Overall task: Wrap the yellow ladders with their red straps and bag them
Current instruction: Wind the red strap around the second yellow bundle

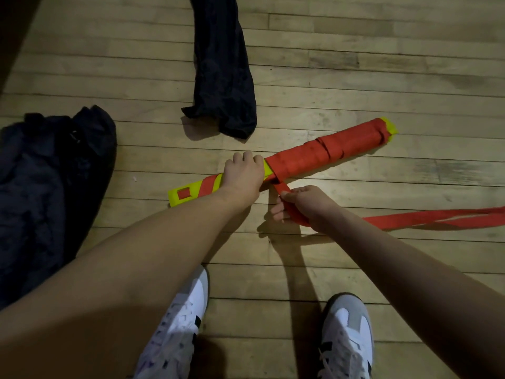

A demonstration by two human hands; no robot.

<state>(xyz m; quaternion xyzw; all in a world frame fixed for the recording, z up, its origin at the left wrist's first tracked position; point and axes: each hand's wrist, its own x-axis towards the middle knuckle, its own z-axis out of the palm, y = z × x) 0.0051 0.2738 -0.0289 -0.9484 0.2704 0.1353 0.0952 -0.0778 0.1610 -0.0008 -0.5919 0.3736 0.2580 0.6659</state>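
The bundled yellow ladder (284, 162) is seen lying on the wooden floor (382, 64), its long axis running from lower left to upper right. Its far half is already covered by wound turns of the red strap (423, 218); the near end is crossed by one red turn only, and yellow is left showing. The bundle is pinned near its middle by the left hand (241, 172), whose fingers are curled over the top of it. Just below and to the right, the strap is pinched by the right hand (302, 204), with a short taut run leading up to the bundle at the point beside the left hand. The loose remainder is trailed away to the right along the floor. The next turn is judged to depend on the strap being carried across the axis, toward the bare near end, by the right hand, which is the nearer to it. A dark empty bag (224, 77) lies beyond the ladder, and a second dark bag (52, 170) lies at the left. White sneakers (347, 337) are planted on the boards below.
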